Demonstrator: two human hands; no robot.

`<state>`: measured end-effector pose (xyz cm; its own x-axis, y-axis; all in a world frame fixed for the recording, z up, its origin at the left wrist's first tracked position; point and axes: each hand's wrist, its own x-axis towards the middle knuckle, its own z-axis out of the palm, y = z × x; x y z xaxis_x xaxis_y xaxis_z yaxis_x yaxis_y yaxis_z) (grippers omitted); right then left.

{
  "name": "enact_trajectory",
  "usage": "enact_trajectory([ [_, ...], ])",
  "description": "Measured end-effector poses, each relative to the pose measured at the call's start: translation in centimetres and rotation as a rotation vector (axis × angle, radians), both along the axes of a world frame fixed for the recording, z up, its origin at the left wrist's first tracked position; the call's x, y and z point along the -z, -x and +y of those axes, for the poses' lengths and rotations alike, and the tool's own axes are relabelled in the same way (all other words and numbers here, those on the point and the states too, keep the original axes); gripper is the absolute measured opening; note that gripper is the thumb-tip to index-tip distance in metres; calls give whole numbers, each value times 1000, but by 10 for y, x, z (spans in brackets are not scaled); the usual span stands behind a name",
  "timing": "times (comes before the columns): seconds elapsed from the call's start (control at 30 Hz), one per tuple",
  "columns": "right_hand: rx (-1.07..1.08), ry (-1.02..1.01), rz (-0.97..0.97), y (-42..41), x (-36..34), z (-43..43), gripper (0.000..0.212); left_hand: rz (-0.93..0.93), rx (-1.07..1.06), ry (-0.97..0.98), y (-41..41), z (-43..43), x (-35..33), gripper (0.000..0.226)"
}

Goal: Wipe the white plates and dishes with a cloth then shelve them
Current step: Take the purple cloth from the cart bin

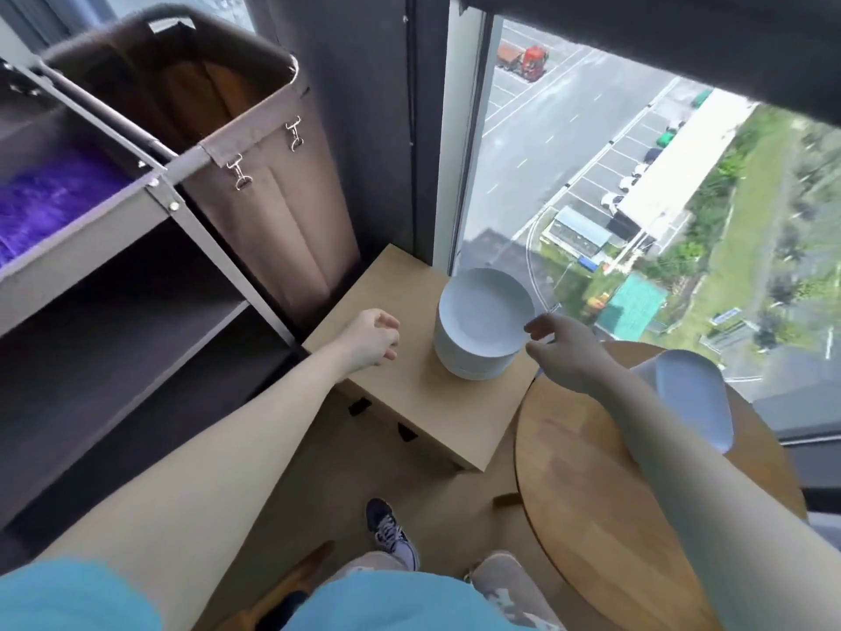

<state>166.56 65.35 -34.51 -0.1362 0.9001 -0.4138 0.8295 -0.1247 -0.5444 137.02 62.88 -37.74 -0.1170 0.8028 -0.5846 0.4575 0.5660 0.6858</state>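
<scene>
A person in a blue top stands with one dark sneaker (392, 532) on the floor beside a round wooden table (591, 516), both bare arms stretched forward. On the far side of that table, partly hidden by the right forearm, rests a single white dish (694, 393).

Just beyond, a stack of white plates (482, 321) sits at the right end of a low, pale wooden side table (409, 403), close to the glass. The right hand (571, 355) reaches to the right edge of the stack with its fingers loosely extended and holding nothing; the blur makes it impossible to tell whether the fingertips touch the top plate's rim. The left hand (371, 340) hangs over the side table to the left of the stack, apart from it, its fingers loosely curled around nothing.

To the left stands a dark grey service cart (82, 261) with open shelves, something purple (50, 202) lying in its top tray and a brown fabric bag (273, 211) clipped to its end. Behind the side table, a tall window (591, 152) looks down on a road and a car park far below.
</scene>
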Motion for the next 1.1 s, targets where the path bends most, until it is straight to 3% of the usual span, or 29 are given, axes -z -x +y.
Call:
enact_trajectory([
  [0.3, -157, 2, 58, 107, 1, 28, 34, 49, -153, -23, 84, -24, -24, 23],
  [0.7, -623, -271, 321, 338, -104, 69, 27, 246, -545, -294, 232, -78, -145, 22],
  [0.83, -756, -368, 385, 388, -127, 79, 23, 299, -678, -367, 261, -87, -164, 20],
  [1.1, -913, -378, 403, 462, -137, 98, 27, 331, -844, -374, 311, -90, -177, 25],
])
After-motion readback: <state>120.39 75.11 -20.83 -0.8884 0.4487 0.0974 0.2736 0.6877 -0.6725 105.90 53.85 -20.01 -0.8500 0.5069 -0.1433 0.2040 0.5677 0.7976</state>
